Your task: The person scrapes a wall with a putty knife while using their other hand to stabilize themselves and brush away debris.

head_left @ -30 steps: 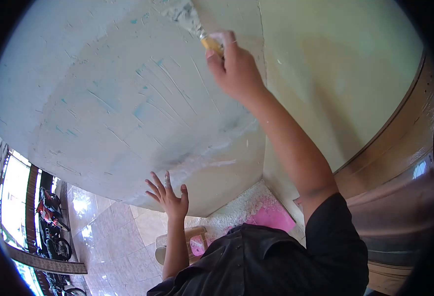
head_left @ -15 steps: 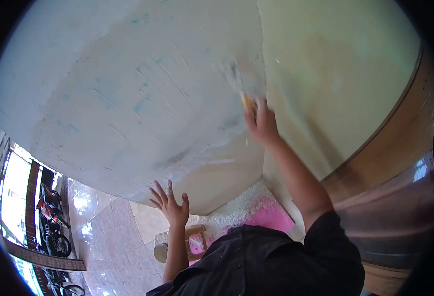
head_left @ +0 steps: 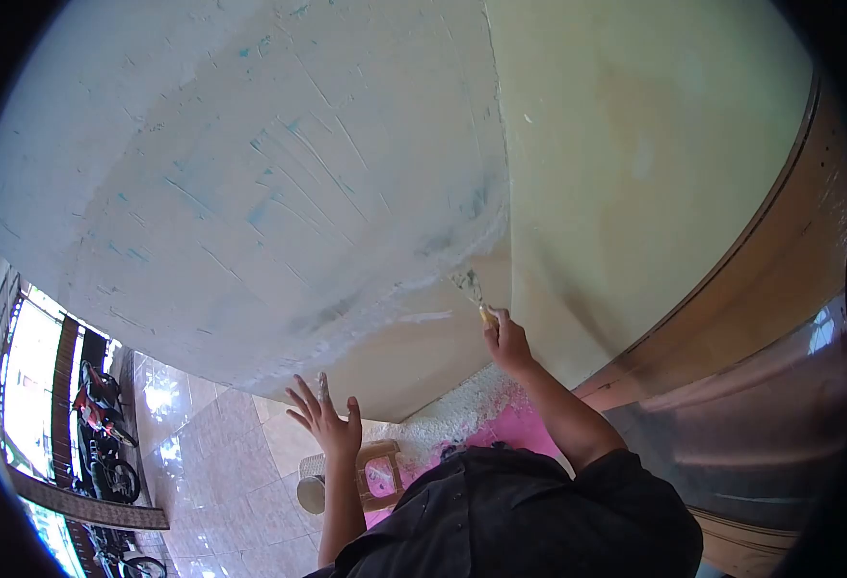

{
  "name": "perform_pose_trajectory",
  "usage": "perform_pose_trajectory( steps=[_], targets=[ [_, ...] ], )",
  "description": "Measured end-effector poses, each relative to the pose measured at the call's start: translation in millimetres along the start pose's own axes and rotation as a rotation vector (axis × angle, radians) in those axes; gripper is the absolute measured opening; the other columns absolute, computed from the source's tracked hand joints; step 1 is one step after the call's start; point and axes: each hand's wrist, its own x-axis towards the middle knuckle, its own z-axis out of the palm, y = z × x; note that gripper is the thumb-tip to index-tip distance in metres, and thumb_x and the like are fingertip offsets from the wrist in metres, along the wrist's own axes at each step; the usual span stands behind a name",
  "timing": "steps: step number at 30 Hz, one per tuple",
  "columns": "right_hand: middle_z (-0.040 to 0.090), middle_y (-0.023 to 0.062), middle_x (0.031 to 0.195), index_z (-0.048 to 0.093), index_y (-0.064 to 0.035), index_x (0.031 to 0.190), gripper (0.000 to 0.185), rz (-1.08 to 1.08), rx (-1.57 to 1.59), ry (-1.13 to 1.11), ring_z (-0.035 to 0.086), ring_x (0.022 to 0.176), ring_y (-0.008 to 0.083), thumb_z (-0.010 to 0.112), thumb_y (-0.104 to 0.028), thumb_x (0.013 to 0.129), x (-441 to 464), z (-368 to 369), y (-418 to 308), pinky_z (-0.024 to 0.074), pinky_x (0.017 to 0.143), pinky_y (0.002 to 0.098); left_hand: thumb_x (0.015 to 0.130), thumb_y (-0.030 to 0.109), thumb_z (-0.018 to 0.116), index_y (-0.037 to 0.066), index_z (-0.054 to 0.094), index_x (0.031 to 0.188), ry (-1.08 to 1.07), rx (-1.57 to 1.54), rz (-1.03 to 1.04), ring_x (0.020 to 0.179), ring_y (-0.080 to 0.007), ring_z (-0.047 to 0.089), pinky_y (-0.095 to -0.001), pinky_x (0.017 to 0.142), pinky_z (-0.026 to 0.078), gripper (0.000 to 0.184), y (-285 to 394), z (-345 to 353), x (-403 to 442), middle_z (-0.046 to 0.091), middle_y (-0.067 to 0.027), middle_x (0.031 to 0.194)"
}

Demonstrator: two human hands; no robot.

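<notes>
My right hand point(head_left: 508, 343) grips the yellowish handle of a putty knife point(head_left: 468, 283), whose blade is coated with greyish putty. The blade is at the lower right of the wall point(head_left: 250, 193), close to the lower edge of its pale, scraped layer; whether it touches cannot be made out. Scratches and bluish-green flecks mark that surface. My left hand point(head_left: 329, 421) is raised before the wall's lower edge with its fingers spread, holding nothing. One of its fingers has whitish residue on it.
Below my left hand stand a tan plastic stool point(head_left: 382, 451) and a round container point(head_left: 312, 493). White debris lies on a pink sheet point(head_left: 520, 426) at the wall's foot. A wooden panel point(head_left: 732, 279) curves along the right. Motorcycles point(head_left: 105, 433) stand at the far left.
My right hand has moved down the wall with the putty knife, from beside the corner to near the lower edge of the coated area. My left hand has dropped slightly, still spread.
</notes>
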Motion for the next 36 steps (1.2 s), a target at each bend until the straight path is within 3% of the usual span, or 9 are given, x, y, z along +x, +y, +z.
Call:
perform_pose_trajectory(
  steps=[7, 11, 14, 18, 19, 22, 27, 31, 36],
  targets=[
    [0.063, 0.0162, 0.076, 0.05, -0.0063, 0.119, 0.032, -0.481, 0.01, 0.385, 0.063, 0.069, 0.0373, 0.056, -0.024, 0.093, 183, -118, -213, 0.0497, 0.059, 0.0457, 0.088, 0.034, 0.058, 0.012, 0.04, 0.144, 0.011, -0.056, 0.08, 0.145, -0.0474, 0.001, -0.0684, 0.109, 0.0, 0.063, 28, 3, 12, 0.012, -0.0223, 0.158],
    [0.062, 0.0183, 0.072, 0.048, -0.0041, 0.117, 0.032, -0.556, -0.053, 0.393, 0.062, 0.065, 0.0379, 0.054, -0.025, 0.095, 213, -130, -236, 0.0482, 0.056, 0.0459, 0.088, 0.034, 0.059, 0.013, 0.037, 0.146, 0.053, -0.093, 0.102, 0.144, -0.0478, 0.001, -0.0684, 0.109, 0.001, 0.065, 39, 1, 17, 0.012, -0.0224, 0.158],
    [0.063, 0.0206, 0.076, 0.048, -0.0025, 0.118, 0.034, -0.323, -0.165, 0.207, 0.062, 0.066, 0.04, 0.054, -0.026, 0.094, 169, -77, -146, 0.0493, 0.058, 0.0484, 0.087, 0.034, 0.059, 0.013, 0.036, 0.146, 0.049, -0.062, 0.092, 0.144, -0.0475, 0.001, -0.0681, 0.109, 0.0, 0.066, 32, 1, 9, 0.012, -0.0223, 0.158],
    [0.064, 0.0229, 0.085, 0.048, -0.0037, 0.123, 0.038, -0.004, -0.179, 0.011, 0.065, 0.073, 0.0411, 0.053, -0.026, 0.094, 33, -6, -2, 0.0518, 0.065, 0.0494, 0.087, 0.033, 0.059, 0.013, 0.036, 0.147, 0.009, 0.014, 0.027, 0.145, -0.0471, 0.002, -0.0667, 0.11, 0.002, 0.067, 18, -2, -3, 0.013, -0.0224, 0.157],
    [0.064, 0.023, 0.086, 0.047, -0.0033, 0.124, 0.038, -0.025, -0.111, -0.003, 0.065, 0.074, 0.0408, 0.054, -0.026, 0.094, 9, -3, 13, 0.0521, 0.066, 0.0487, 0.087, 0.033, 0.059, 0.013, 0.036, 0.147, 0.019, 0.016, 0.025, 0.145, -0.0471, 0.002, -0.0667, 0.11, 0.002, 0.067, 16, -1, -4, 0.013, -0.0224, 0.157],
    [0.064, 0.023, 0.085, 0.046, -0.0027, 0.125, 0.039, -0.07, -0.032, 0.054, 0.065, 0.075, 0.0404, 0.053, -0.025, 0.094, 24, -10, 6, 0.0522, 0.066, 0.0476, 0.087, 0.033, 0.059, 0.012, 0.036, 0.146, -0.007, 0.013, 0.024, 0.144, -0.0474, 0.003, -0.0655, 0.111, 0.002, 0.067, 14, 4, -3, 0.013, -0.0227, 0.157],
    [0.064, 0.0222, 0.082, 0.048, -0.0035, 0.124, 0.036, -0.219, 0.121, 0.264, 0.064, 0.075, 0.0407, 0.053, -0.024, 0.095, 112, -70, -93, 0.051, 0.066, 0.0458, 0.087, 0.033, 0.06, 0.011, 0.035, 0.146, -0.011, -0.052, 0.134, 0.144, -0.0481, 0.004, -0.0649, 0.111, 0.003, 0.068, 44, 16, 19, 0.014, -0.0235, 0.157],
    [0.064, 0.0245, 0.091, 0.045, -0.0035, 0.125, 0.036, -0.072, -0.039, 0.069, 0.063, 0.08, 0.0423, 0.049, -0.026, 0.097, 100, -35, -57, 0.0507, 0.069, 0.0488, 0.086, 0.033, 0.061, 0.012, 0.035, 0.147, 0.029, -0.082, 0.203, 0.144, -0.0485, 0.005, -0.0647, 0.111, 0.003, 0.069, 58, 26, 33, 0.014, -0.0244, 0.157],
    [0.064, 0.0241, 0.095, 0.046, -0.0036, 0.124, 0.035, 0.093, 0.015, -0.034, 0.063, 0.085, 0.0428, 0.051, -0.022, 0.095, -14, 21, 22, 0.0508, 0.074, 0.0493, 0.085, 0.032, 0.061, 0.012, 0.036, 0.146, 0.033, -0.072, 0.206, 0.144, -0.0485, 0.004, -0.065, 0.111, 0.003, 0.069, 58, 35, 34, 0.013, -0.0244, 0.157]
  ],
)
